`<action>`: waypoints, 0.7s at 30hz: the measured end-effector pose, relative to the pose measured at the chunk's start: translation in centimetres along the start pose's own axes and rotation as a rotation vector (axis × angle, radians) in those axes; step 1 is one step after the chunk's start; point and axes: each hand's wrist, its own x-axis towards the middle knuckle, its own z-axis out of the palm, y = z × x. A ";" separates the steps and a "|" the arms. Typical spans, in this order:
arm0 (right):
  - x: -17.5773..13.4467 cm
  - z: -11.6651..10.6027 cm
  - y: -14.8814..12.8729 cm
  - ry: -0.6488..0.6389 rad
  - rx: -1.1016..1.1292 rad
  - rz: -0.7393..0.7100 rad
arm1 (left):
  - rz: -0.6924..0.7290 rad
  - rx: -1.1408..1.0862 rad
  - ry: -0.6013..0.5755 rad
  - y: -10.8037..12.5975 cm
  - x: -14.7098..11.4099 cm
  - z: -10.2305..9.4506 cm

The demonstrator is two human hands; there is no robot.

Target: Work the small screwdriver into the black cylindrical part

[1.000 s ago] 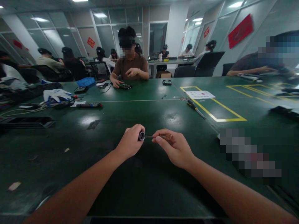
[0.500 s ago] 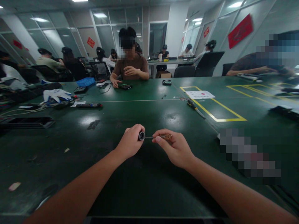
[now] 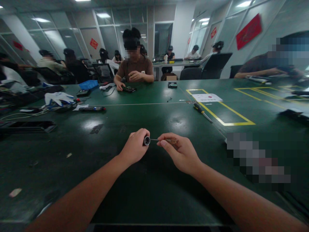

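My left hand (image 3: 137, 145) is closed round a dark cylindrical object (image 3: 146, 140). Its round, hollow-looking end with a silvery rim faces me; the rest is hidden in the fist, so its kind does not show. Between the fingers and thumb of my right hand (image 3: 181, 151) is a small screwdriver (image 3: 172, 141) with a translucent amber handle. The thin metal shaft points left and reaches the side of the cylinder near its rim. Whether the tip touches or sits in something there, I cannot tell. Both hands are over the green table (image 3: 154, 193).
A yellow-and-black screwdriver (image 3: 202, 112) lies ahead to the right, beside yellow tape (image 3: 238, 124) and a paper sheet (image 3: 207, 97). White gloves (image 3: 59, 99), a black pen-like tool (image 3: 91, 109) and a blue basket (image 3: 88, 84) are ahead left. A person (image 3: 135, 69) sits opposite.
The screwdriver's shaft has tilted slightly, its handle end a touch higher. Both hands keep their grips and almost the same places.
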 end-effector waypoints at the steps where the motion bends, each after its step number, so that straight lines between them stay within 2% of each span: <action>1: 0.0 0.0 -0.1 -0.004 -0.003 -0.002 | 0.001 0.002 0.000 0.0 0.0 0.0; 17: 0.0 -0.2 -0.3 -0.023 -0.035 -0.051 | -0.007 0.013 -0.001 -0.2 0.0 0.0; 21: 0.0 -0.2 -0.4 -0.070 -0.022 -0.040 | -0.001 0.012 -0.001 -0.3 0.0 0.0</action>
